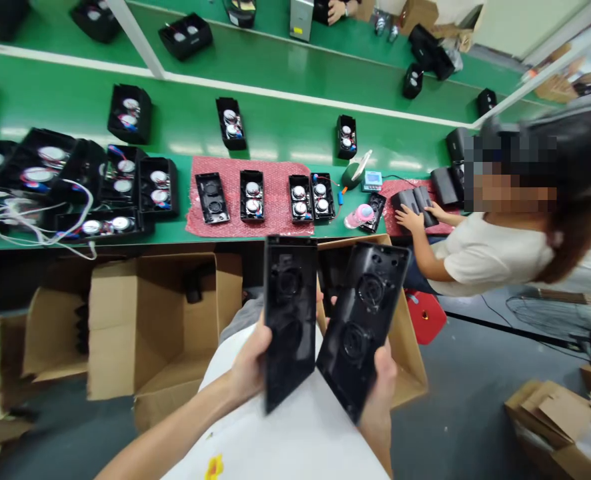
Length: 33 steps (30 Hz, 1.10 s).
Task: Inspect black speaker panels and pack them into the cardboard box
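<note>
In my left hand [250,360] is a black plastic speaker cover [290,320], gripped along its left edge. My right hand [381,380] holds a second black speaker cover [363,327] by its right edge, with two round grille seats on its inner face. Both covers are tilted in front of my body, their lower corners close together. Beyond them on the green bench lies pink bubble wrap [275,183], bearing an open black cover [212,199] and several speaker housings, such as one housing [252,196] with two round silver drivers.
Cardboard boxes stand below the bench, one open box [175,320] at left and another box [408,360] behind the right cover. A co-worker [505,250] at right handles black housings [415,203]. A pink bottle [359,216], a red stool [425,317] and white cables [30,217] are nearby.
</note>
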Available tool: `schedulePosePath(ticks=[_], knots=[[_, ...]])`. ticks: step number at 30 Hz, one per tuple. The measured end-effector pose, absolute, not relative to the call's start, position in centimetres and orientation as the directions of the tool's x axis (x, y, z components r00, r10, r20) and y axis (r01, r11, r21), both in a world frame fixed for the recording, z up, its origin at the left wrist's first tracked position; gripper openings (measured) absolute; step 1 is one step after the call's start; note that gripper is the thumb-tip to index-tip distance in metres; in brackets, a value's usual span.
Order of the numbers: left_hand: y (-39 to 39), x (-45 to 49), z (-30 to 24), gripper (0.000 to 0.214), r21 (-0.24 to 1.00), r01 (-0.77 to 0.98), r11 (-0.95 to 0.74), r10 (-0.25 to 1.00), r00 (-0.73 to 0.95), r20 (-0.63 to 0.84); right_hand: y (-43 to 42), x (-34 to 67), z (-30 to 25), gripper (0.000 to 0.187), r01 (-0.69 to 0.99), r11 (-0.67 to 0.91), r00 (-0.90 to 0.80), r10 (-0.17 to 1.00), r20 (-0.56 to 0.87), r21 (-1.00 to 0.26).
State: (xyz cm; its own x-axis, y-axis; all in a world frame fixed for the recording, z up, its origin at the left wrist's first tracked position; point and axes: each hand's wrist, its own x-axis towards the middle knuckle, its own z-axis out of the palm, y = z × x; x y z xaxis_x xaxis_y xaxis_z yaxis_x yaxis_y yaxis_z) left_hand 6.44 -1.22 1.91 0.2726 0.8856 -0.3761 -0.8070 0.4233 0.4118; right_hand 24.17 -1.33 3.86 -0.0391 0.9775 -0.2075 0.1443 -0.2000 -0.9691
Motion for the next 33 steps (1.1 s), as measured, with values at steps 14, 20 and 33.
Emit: schedulePosePath(ticks=[14,20,33], knots=[[-0.2,7.6,-2.6,0.115,0.664,-0.664,0.344,0.903,0.038,-0.429,0.4,21.5,1.0,0.088,0.42,0.015,-0.2,0.977,-0.076,-0.908],[-0.5,7.8,-5.2,0.104,0.706,-0.567,0.424,0.79,-0.148,-0.595,1.4,21.3,1.2,0.09,0.428,0.06,-0.187,0.982,-0.023,-0.902],[2.8,10.3,-8.2,0.09,0.781,-0.219,0.585,0.794,-0.046,-0.607,1.3,26.3,-3.1,0.079,-0.01,-0.249,-0.097,0.964,-0.247,-0.969]])
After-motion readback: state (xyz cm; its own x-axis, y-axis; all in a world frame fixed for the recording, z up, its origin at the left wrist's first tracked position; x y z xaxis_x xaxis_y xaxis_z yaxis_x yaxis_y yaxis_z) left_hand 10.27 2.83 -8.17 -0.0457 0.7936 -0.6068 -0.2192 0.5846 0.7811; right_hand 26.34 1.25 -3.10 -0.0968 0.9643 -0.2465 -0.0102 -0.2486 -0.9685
